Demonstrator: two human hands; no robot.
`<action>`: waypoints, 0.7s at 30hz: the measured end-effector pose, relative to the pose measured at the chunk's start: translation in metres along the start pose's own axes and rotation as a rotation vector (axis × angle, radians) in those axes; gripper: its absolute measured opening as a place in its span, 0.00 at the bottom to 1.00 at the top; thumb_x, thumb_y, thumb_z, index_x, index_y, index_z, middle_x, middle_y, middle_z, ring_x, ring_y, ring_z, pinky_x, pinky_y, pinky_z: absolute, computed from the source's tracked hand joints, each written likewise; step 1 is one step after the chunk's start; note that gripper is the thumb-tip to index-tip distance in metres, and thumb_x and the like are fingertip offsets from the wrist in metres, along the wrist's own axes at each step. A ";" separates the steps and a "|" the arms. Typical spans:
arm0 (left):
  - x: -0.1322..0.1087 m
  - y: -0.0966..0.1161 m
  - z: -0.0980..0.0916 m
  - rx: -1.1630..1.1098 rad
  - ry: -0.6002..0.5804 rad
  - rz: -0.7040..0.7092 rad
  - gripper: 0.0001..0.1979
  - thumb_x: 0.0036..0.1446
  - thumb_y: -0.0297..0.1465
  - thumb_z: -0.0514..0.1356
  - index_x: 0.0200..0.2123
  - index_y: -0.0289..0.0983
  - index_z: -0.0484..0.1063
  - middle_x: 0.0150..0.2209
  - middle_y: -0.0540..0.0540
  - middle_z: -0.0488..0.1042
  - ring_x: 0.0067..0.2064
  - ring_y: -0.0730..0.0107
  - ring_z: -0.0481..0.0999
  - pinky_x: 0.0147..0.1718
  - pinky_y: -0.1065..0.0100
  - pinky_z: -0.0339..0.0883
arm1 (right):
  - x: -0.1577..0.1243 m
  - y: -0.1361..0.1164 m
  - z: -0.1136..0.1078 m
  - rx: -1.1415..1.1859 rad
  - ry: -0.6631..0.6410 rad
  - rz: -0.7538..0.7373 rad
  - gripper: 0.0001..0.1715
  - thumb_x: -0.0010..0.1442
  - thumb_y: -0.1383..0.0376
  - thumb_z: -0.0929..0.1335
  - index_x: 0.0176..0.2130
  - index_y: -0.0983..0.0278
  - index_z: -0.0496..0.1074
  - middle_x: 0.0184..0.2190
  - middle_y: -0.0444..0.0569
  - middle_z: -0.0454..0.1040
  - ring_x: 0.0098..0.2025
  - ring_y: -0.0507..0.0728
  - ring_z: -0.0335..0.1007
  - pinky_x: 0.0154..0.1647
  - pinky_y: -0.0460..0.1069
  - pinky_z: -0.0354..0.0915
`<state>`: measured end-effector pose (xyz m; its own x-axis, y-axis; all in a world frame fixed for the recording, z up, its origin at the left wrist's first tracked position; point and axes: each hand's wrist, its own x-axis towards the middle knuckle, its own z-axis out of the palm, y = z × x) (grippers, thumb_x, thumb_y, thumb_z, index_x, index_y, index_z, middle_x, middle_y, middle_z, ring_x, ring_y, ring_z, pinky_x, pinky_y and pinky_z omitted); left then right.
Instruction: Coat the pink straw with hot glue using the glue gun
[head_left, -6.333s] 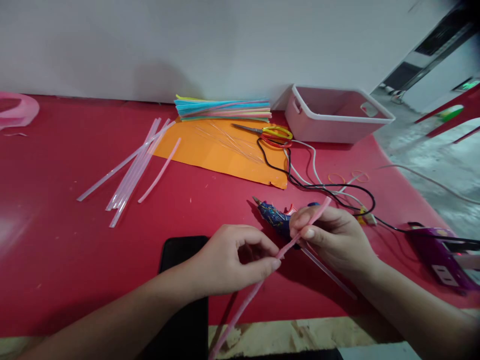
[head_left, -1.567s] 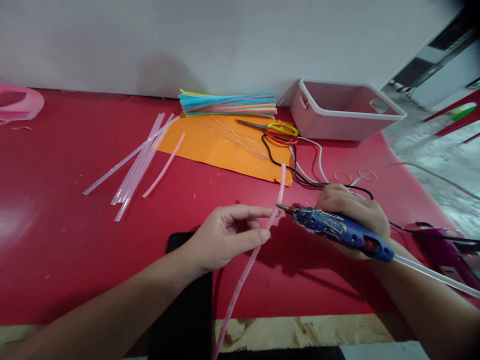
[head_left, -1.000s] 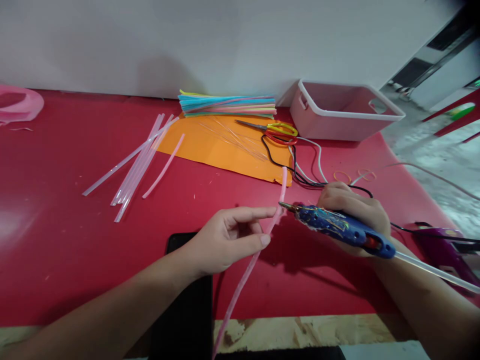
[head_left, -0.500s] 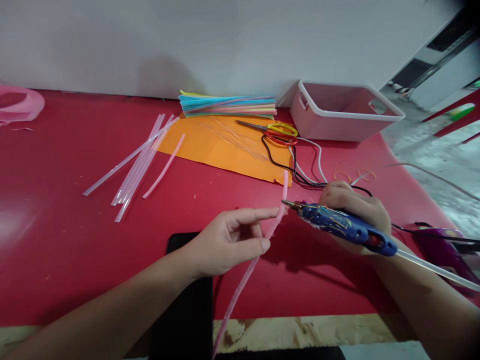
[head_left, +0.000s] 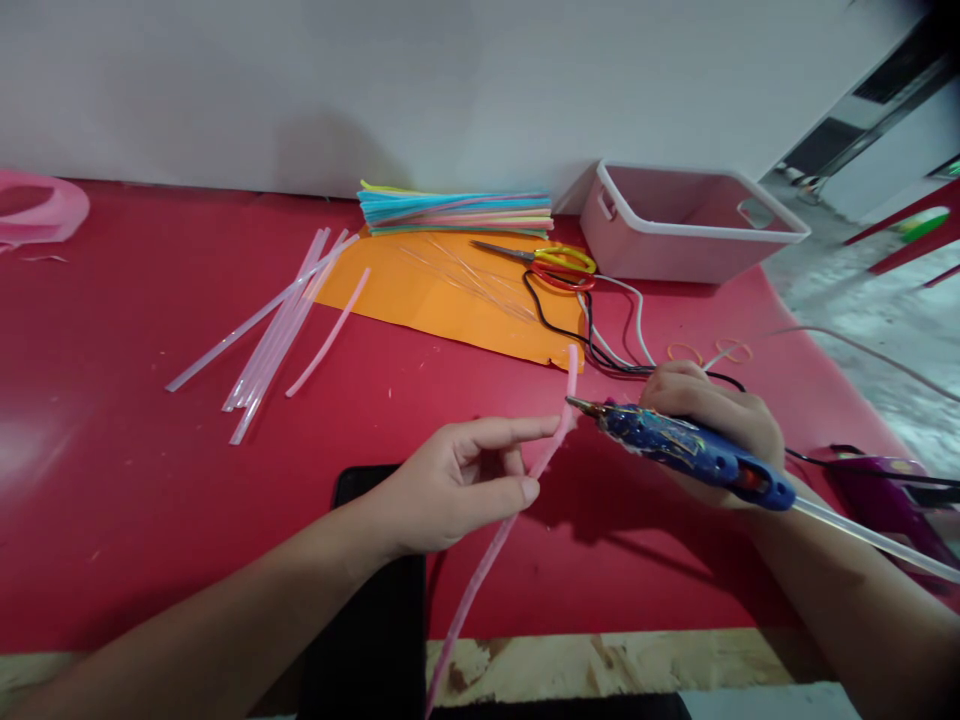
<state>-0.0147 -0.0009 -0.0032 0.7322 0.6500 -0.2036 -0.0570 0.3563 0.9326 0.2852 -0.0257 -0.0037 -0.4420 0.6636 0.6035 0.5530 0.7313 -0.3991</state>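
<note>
My left hand (head_left: 465,485) pinches a long pink pipe cleaner (head_left: 480,575), with the index finger stretched along its upper part. The strip bends upward past my fingertips and its lower end runs off the bottom of the view. In my right hand (head_left: 712,420) is a blue hot glue gun (head_left: 675,440), its body streaked with dried glue. A clear glue stick (head_left: 862,535) juts from its back. The nozzle tip meets the pink strip just above my left index finger; whether glue is flowing I cannot tell.
Pale glue sticks (head_left: 277,340) and a short pink pipe cleaner (head_left: 330,330) lie left. Behind are an orange sheet (head_left: 427,305), scissors (head_left: 555,262), coloured pipe cleaners (head_left: 450,212) and a pink bin (head_left: 675,235). A black object (head_left: 367,620) lies beneath my left wrist; cables run right.
The glue gun's nozzle has shifted very slightly up and to the right along the pink pipe cleaner, whose top end moved a little too. My left hand stays nearly still.
</note>
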 end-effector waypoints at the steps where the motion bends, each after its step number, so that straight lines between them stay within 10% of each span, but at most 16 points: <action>1: 0.000 0.000 0.000 -0.002 -0.002 0.002 0.26 0.57 0.29 0.68 0.59 0.39 0.78 0.29 0.54 0.68 0.30 0.76 0.65 0.33 0.70 0.62 | 0.000 0.000 0.000 -0.002 0.000 -0.003 0.09 0.59 0.65 0.70 0.42 0.58 0.72 0.26 0.47 0.73 0.26 0.58 0.68 0.34 0.57 0.65; 21: -0.001 -0.003 -0.001 -0.034 -0.096 0.022 0.28 0.56 0.28 0.68 0.61 0.41 0.76 0.28 0.54 0.66 0.31 0.76 0.63 0.35 0.71 0.63 | -0.004 0.000 -0.004 -0.064 0.004 0.068 0.12 0.54 0.67 0.71 0.40 0.59 0.72 0.27 0.47 0.73 0.27 0.58 0.68 0.34 0.57 0.67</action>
<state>-0.0157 -0.0024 -0.0062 0.7918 0.5915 -0.1521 -0.0955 0.3658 0.9258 0.2897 -0.0295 -0.0037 -0.3994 0.7106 0.5792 0.6255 0.6731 -0.3946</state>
